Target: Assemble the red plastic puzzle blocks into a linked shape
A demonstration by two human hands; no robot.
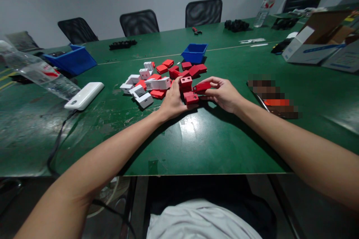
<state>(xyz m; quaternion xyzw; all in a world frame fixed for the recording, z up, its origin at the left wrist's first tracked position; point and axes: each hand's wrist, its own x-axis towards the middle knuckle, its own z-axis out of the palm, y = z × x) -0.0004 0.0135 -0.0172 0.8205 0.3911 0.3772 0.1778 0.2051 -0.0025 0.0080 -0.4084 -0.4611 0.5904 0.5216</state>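
My left hand (173,101) is closed around a red plastic bracket (191,98) with small round holes, keeping it upright near the table surface. Between the thumb and fingers of my right hand (223,92) is a red plastic piece (202,87), held close to the bracket's right side. I cannot tell whether the two parts touch. Just beyond my hands lies a pile of red blocks (197,70), mixed on its left with orange-red blocks (157,94) and white brackets (144,100).
A small blue bin (195,53) stands behind the pile. To the left are a white power bank (84,96) with a cable, a tilted water bottle (42,73) and a larger blue bin (73,61). A phone (269,97) lies right; an open cardboard box (308,44) sits farther back.
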